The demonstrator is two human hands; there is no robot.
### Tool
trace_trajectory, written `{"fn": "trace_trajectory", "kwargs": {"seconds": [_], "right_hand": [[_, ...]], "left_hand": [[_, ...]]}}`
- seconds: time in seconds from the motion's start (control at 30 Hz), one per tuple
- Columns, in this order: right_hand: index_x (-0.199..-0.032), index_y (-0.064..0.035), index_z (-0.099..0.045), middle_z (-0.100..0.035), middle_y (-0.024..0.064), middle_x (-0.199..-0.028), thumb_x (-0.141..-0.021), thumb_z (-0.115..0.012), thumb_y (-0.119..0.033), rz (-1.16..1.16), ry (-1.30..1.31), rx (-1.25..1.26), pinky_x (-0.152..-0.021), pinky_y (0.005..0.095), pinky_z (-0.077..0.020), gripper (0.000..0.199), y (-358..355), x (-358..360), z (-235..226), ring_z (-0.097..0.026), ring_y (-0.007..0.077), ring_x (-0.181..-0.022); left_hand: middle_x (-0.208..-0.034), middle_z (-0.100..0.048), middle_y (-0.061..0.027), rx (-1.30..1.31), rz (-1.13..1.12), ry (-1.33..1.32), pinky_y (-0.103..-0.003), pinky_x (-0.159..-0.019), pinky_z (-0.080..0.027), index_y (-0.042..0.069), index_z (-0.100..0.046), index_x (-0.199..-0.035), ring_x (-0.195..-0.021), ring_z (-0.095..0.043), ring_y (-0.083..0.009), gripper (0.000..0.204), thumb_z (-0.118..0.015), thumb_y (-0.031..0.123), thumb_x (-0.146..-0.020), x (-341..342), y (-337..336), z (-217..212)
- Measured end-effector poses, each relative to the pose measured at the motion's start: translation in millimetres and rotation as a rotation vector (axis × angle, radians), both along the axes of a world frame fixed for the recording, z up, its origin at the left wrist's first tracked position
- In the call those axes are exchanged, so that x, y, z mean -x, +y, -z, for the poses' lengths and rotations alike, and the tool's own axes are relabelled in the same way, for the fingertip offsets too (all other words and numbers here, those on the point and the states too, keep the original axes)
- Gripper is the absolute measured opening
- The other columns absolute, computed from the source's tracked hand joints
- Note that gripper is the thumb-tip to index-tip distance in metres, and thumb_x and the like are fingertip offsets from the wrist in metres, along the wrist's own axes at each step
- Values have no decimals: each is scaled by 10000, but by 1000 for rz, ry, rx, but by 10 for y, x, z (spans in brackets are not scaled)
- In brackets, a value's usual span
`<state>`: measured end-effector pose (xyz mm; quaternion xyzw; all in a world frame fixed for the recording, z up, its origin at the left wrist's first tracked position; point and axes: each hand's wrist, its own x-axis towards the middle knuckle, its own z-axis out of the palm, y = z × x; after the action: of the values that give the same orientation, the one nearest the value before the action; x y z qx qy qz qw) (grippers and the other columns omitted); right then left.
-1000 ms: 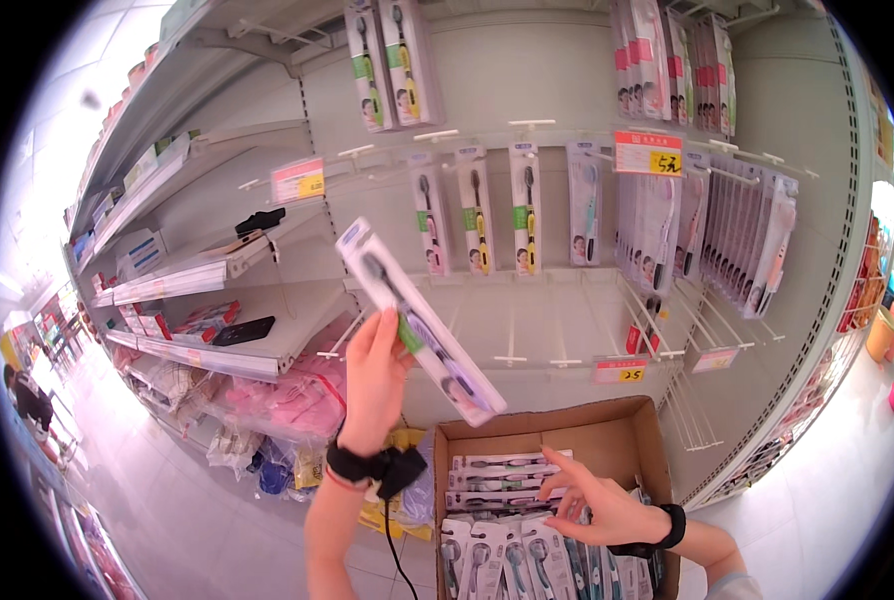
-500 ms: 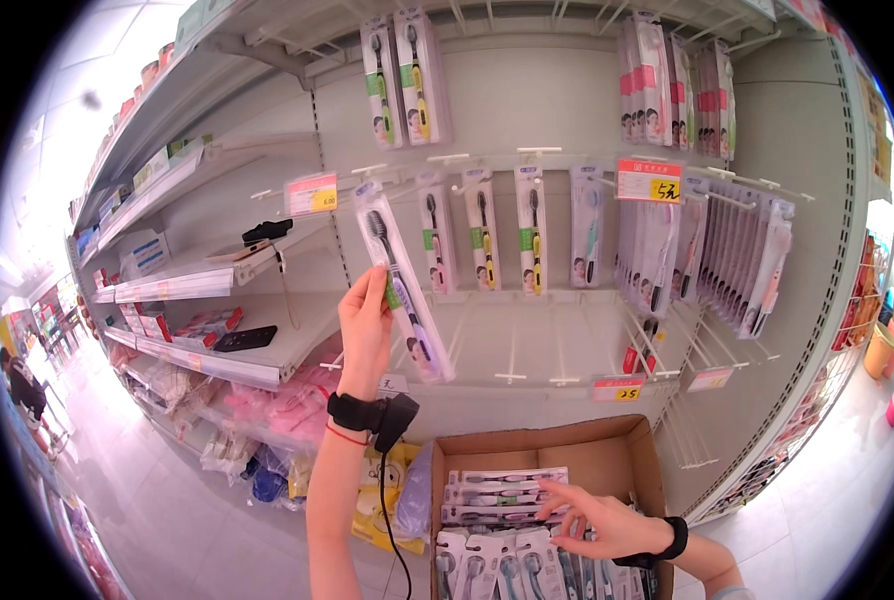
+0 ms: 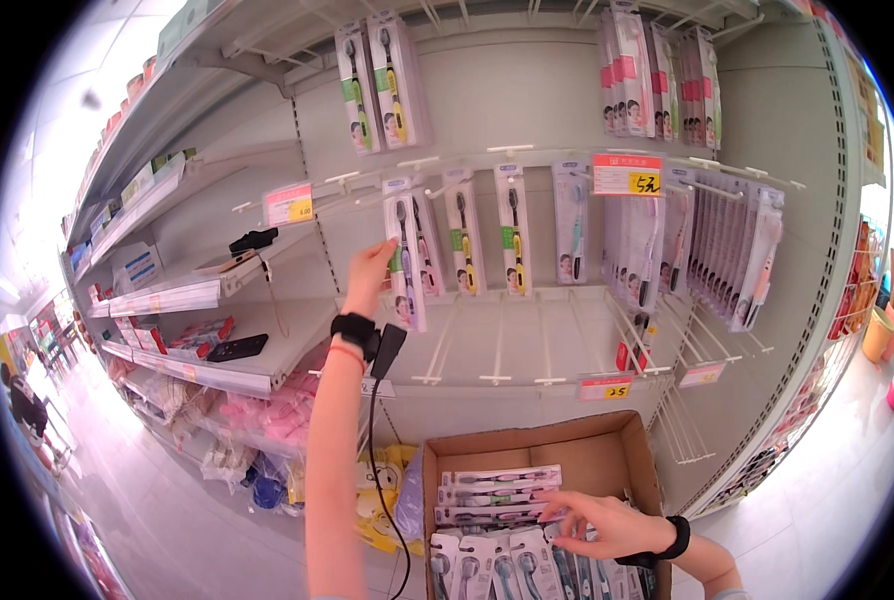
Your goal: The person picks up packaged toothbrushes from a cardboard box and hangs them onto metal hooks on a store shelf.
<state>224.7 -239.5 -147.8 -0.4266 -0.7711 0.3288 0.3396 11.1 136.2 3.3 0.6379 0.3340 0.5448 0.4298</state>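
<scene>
Toothbrush pack [image 3: 405, 262] hangs upright, head up, gripped by left hand [image 3: 369, 274]; right hand [image 3: 607, 522] spread over carton [image 3: 527, 450].

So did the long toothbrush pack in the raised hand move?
Yes. The long clear toothbrush pack in the left hand went from tilted out in front of the white peg wall to hanging upright against it.

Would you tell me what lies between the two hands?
Head view: bare peg hooks and a yellow price tag lie between left hand and right hand.

Head view faces shelves (close).
</scene>
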Motion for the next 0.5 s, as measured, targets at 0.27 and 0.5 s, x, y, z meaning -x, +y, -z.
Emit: {"fn": "trace_trajectory", "kwargs": {"seconds": [0.27, 0.5], "right_hand": [[-1245, -92, -463, -570, 70, -1071, -800, -618, -111, 82, -196, -149, -542, 275, -506, 472, -129, -144, -136, -634, 156, -665], [-1044, -49, -551, -561, 114, -1040, -797, -612, -224, -29, -512, -209, -720, 394, -501, 309, 274, -261, 188, -589, 306, -890]], "left_hand": [[-1031, -581, -106, 41, -226, 518, -360, -704, -483, 17, -497, -1227, -865, -575, -214, 629, -530, 506, -832, -226, 520, -181], [-1271, -436, -310, -376, -331, 757, -387, -966, -373, -101, -449, -1225, -1191, -439, -403, 674, -602, 389, -788, 179, -548, -231]]}}
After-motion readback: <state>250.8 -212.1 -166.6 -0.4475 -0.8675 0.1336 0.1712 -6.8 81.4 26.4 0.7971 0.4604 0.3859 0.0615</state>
